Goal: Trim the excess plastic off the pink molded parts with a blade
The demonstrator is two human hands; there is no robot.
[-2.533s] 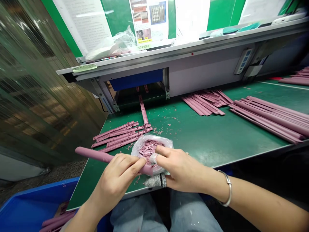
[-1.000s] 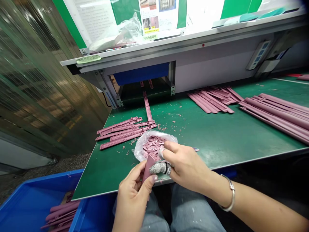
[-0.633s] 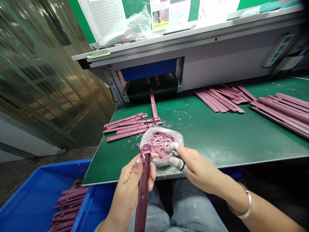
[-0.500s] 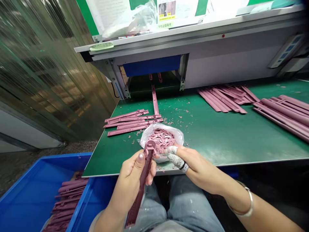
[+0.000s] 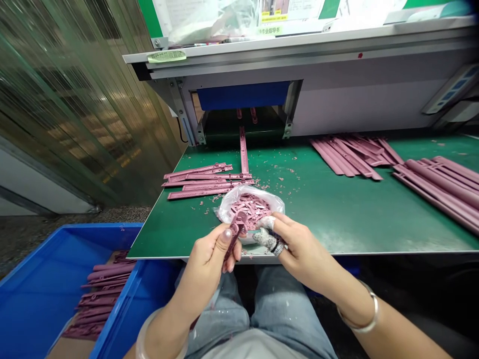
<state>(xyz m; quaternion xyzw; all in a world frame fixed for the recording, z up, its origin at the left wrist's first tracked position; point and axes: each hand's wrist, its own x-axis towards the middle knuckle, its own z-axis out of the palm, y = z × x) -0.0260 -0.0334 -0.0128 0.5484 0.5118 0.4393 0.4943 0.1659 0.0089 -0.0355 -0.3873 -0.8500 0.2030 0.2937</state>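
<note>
Head view: the left hand [image 5: 209, 262] pinches a mauve plastic strip [image 5: 235, 233], tilted over a plastic bag of scraps [image 5: 254, 207] on the tabletop [image 5: 337, 214]; the right hand [image 5: 299, 252] curls beside it, its grip unclear.

A ribbed translucent screen [image 5: 75, 109] stands beside the green workbench [image 5: 337, 214].

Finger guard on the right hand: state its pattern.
The finger guard is speckled grey and white, in the head view.
</note>
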